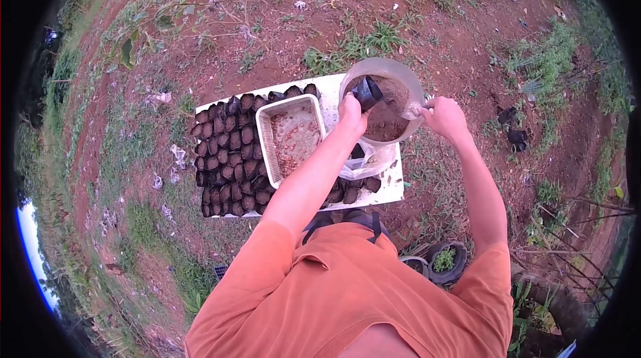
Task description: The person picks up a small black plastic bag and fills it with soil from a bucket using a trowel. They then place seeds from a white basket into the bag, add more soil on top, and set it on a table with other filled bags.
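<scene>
My left hand (352,116) is closed around a black plastic seedling bag (368,92), held over a round translucent bucket (410,75). Brown soil (386,124) lies inside the bucket. At its right rim, my right hand (445,118) is closed on a small, pale translucent scoop (413,110), whose shape is partly hidden by the fingers. A cream rectangular basket (264,136) stands left of my left forearm, with small reddish-brown pieces on its pale bottom. Beside it, several rows of soil-filled black bags (227,151) stand close together.
Everything stands on a white board (394,190). A clear plastic bag (364,166) with something black in it lies below the bucket. Near my right side on the ground is a tyre (457,266) with a green plant. Weeds and red soil (280,24) surround the board.
</scene>
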Available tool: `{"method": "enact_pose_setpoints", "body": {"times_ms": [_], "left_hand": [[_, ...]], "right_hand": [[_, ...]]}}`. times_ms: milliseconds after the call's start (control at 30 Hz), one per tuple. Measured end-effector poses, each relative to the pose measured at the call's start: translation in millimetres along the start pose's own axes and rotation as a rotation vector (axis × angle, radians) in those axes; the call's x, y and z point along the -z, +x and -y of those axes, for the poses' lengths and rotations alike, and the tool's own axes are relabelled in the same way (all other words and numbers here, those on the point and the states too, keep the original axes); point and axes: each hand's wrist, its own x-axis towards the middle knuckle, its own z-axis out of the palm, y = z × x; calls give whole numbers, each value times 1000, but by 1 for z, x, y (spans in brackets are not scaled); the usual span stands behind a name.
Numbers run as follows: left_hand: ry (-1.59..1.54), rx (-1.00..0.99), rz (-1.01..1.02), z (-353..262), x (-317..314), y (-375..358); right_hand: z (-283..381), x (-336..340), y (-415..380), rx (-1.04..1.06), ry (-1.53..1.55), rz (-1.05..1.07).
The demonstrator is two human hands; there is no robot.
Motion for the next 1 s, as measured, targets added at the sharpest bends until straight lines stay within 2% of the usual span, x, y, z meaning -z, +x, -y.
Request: {"method": "enact_pose_setpoints", "body": {"times_ms": [100,400,733,1000], "left_hand": [[-8,-32,-50,3,-4,7],[65,128,-94,24,19,59],[132,196,25,24,16,54],[163,211,66,27,14,57]], "right_hand": [[-3,20,-6,20,-9,-24],[-10,52,-9,71,-35,-1],[12,56,5,87,-189,124],[41,62,16,157,-394,73]]}}
